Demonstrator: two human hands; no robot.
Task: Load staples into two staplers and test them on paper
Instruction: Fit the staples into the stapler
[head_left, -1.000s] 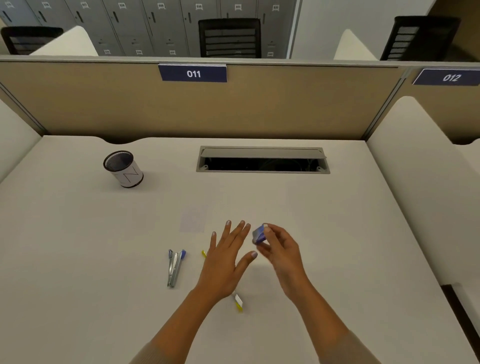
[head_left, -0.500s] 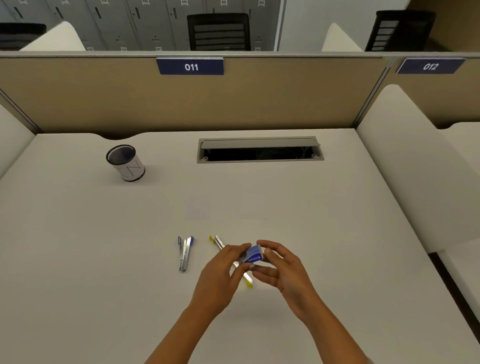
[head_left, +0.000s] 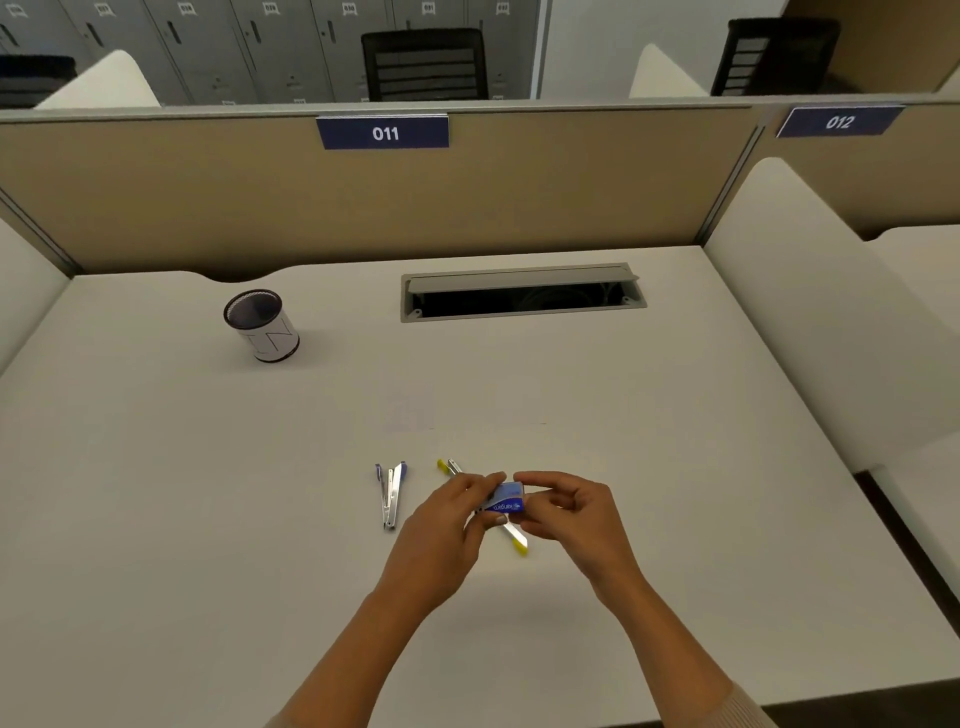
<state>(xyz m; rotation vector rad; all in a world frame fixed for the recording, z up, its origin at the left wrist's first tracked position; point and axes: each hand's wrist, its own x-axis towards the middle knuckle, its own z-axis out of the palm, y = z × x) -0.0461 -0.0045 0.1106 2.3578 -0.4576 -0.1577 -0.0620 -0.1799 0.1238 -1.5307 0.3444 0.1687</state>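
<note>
Both hands meet over the near middle of the pale grey desk (head_left: 675, 415), and between them sits a small blue cardboard staple box (head_left: 506, 500) with white lettering, held just above the desktop. The left hand (head_left: 447, 530) pinches the box's left end between thumb and fingertips, while the right hand (head_left: 563, 512) grips the right end, index finger curled over the top and thumb underneath. Directly below the hands lies a slim yellow-tipped metal stapler (head_left: 514, 538), folded open and running diagonally; its middle is hidden behind the box and fingers, with only the two yellow ends showing. Just to the left, clear of the hands, a second slim metal stapler with blue-purple tips (head_left: 390, 493) lies opened in a narrow V. A faint, pale sheet of paper (head_left: 413, 410) rests flat on the desk a little beyond the staplers, barely distinguishable from the surface. Farther back on the left stands a round black mesh pen cup wrapped in a white paper band (head_left: 262, 325); nothing shows inside it. At the back centre, the rectangular grey cable hatch (head_left: 522, 291) gapes open, dark inside. A tan partition with a blue "011" label (head_left: 383, 132) closes off the desk.
</note>
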